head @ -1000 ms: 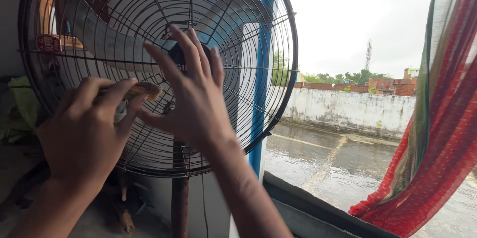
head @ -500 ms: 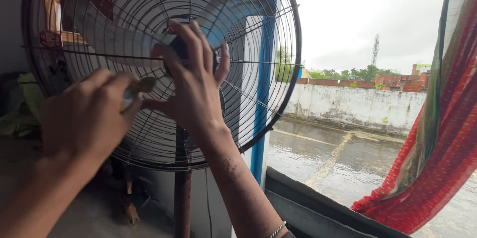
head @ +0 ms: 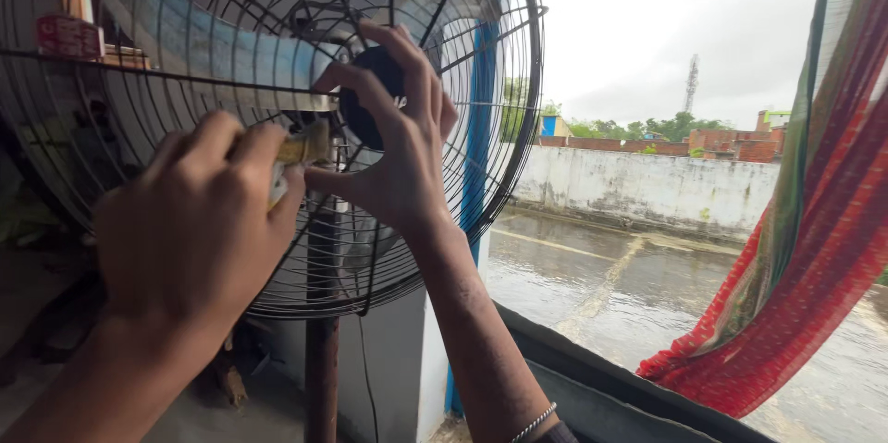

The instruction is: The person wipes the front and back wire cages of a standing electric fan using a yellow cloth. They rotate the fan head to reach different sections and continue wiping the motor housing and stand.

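Note:
A large pedestal fan fills the left half of the view, with a black wire guard over shiny metal blades. My right hand lies flat on the guard, its fingers curled around the round black hub cap at the centre. My left hand is closed on a small yellowish tool or brush, whose tip touches the guard just left of the hub. What the tool is exactly I cannot tell.
The fan stands on a rusty brown pole beside a blue-and-white post. A red and green cloth hangs at the right. Beyond a low ledge lies a wet rooftop with a white parapet wall.
The view has come closer to the fan. My right hand shifted up from flat on the guard to cup the hub, and my left hand brought the tool nearer the hub.

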